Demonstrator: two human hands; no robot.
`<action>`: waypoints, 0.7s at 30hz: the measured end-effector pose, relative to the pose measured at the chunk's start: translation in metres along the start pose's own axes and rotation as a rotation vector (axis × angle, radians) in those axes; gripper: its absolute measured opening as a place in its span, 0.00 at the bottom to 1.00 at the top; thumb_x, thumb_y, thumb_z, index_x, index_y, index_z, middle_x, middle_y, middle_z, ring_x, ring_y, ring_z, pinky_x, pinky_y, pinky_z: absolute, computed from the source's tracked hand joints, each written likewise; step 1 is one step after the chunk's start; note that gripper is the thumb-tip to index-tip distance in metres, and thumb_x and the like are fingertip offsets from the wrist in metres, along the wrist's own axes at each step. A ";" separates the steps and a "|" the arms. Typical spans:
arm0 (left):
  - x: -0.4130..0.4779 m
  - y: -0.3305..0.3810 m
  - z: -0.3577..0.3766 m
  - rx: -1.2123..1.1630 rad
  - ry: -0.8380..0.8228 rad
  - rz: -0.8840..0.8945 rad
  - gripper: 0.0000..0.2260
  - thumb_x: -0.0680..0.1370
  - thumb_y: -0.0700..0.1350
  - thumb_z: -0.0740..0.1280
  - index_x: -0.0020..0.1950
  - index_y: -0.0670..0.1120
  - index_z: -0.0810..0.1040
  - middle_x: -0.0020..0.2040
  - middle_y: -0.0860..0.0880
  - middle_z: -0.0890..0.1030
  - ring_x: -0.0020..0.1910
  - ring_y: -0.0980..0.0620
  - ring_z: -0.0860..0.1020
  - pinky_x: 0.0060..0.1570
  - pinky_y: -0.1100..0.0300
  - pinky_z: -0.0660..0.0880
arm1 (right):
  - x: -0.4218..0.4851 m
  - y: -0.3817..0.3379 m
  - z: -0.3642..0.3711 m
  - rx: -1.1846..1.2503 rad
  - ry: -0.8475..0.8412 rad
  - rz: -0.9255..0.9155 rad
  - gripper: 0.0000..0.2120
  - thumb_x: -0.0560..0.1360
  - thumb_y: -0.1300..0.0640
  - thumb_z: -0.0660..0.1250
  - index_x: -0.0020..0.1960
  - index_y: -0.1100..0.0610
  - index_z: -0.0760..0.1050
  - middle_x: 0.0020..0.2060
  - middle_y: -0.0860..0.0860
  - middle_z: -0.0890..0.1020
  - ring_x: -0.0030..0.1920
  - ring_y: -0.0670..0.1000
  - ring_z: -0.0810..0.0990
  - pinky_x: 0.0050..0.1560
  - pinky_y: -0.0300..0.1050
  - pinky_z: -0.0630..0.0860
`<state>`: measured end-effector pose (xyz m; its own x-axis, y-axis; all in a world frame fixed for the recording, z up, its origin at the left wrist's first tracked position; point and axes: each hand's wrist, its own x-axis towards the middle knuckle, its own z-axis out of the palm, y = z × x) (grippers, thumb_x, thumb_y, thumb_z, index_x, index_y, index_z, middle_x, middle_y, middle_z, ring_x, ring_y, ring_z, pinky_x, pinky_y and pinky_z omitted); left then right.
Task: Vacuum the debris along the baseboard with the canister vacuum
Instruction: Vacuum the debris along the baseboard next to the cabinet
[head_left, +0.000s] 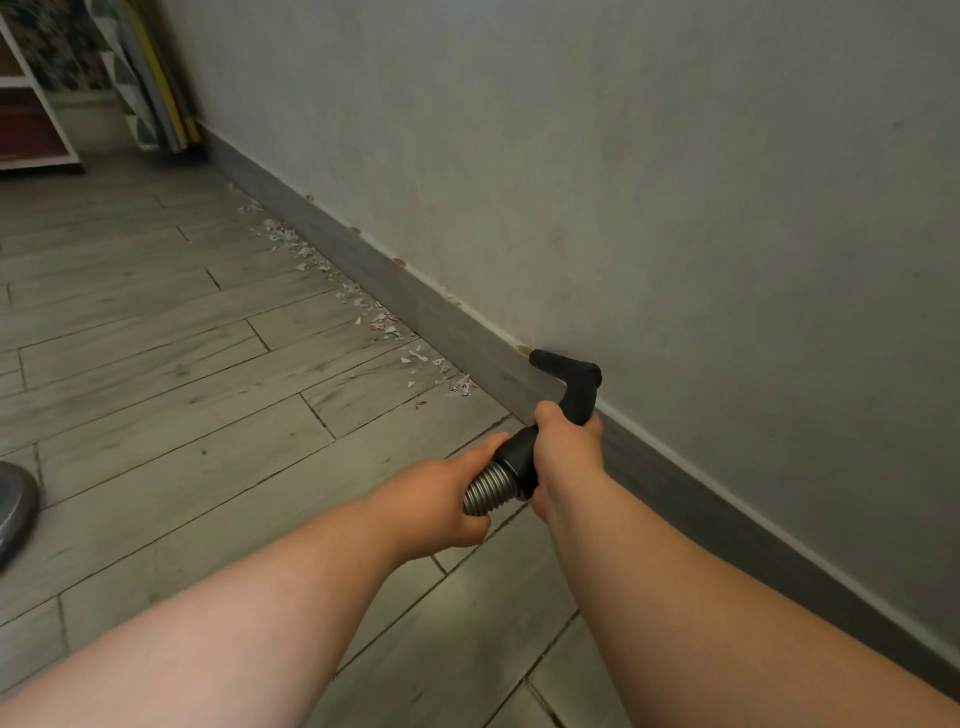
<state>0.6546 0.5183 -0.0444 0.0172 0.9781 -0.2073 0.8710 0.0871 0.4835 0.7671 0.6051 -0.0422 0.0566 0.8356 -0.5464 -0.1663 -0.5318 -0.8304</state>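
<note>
- Right hand (566, 447) is wrapped tight around the black handle (569, 387), fist closed on the straight part just below the bend.
- Left hand (447, 496) sits right behind it, closed around the ribbed hose (485, 491) where it meets the handle's collar. So both hands are holding, nothing loose.
- Just past the right fist the handle bends, and its open end points ahead and left, sitting close to the top edge of the baseboard (452, 332). Can't tell if it's actually touching.
- No wand or floor head on it that I can see, so suction is coming straight off that bent end.
- The debris (382, 319) (little torn paper bits, white with some red) starts just ahead and left of the grip and trails away along the floor (182, 338) where it meets the baseboard, thinning out far up toward the corner.
- Looks like the job's barely begun, most of the line is still lying there.
- If it were me: drop the open end down to the floor seam, since right now it's up at skirting height and the scraps are lower. Then go slow along the line, away from you, because paper scraps scatter if you rush.
- Use the left hand to feed hose so it doesn't tug.
- The canister (13, 512) is well off to the left of the grip, only its edge showing, so mind the hose reach.
</note>
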 end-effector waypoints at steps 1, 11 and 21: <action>0.002 -0.003 -0.001 -0.002 0.001 -0.007 0.40 0.74 0.49 0.67 0.75 0.66 0.43 0.48 0.51 0.77 0.43 0.52 0.78 0.44 0.58 0.78 | 0.002 -0.001 0.003 -0.002 -0.006 -0.001 0.31 0.75 0.57 0.65 0.74 0.40 0.59 0.51 0.56 0.78 0.42 0.57 0.81 0.38 0.53 0.81; 0.018 -0.024 -0.014 -0.036 0.001 -0.060 0.40 0.75 0.48 0.67 0.75 0.66 0.44 0.46 0.51 0.77 0.37 0.55 0.75 0.36 0.64 0.74 | 0.020 -0.005 0.036 -0.026 -0.034 -0.005 0.30 0.75 0.57 0.65 0.73 0.41 0.59 0.52 0.56 0.78 0.44 0.59 0.81 0.43 0.56 0.81; 0.039 -0.050 -0.029 -0.070 0.000 -0.119 0.40 0.75 0.48 0.67 0.75 0.66 0.42 0.47 0.49 0.77 0.36 0.55 0.76 0.36 0.64 0.76 | 0.038 -0.012 0.074 -0.064 -0.073 -0.033 0.30 0.76 0.58 0.64 0.74 0.42 0.59 0.51 0.56 0.78 0.42 0.57 0.80 0.35 0.49 0.78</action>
<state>0.5971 0.5572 -0.0520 -0.0843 0.9600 -0.2671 0.8303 0.2159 0.5138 0.6985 0.6530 -0.0452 -0.0109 0.8594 -0.5112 -0.1023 -0.5095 -0.8544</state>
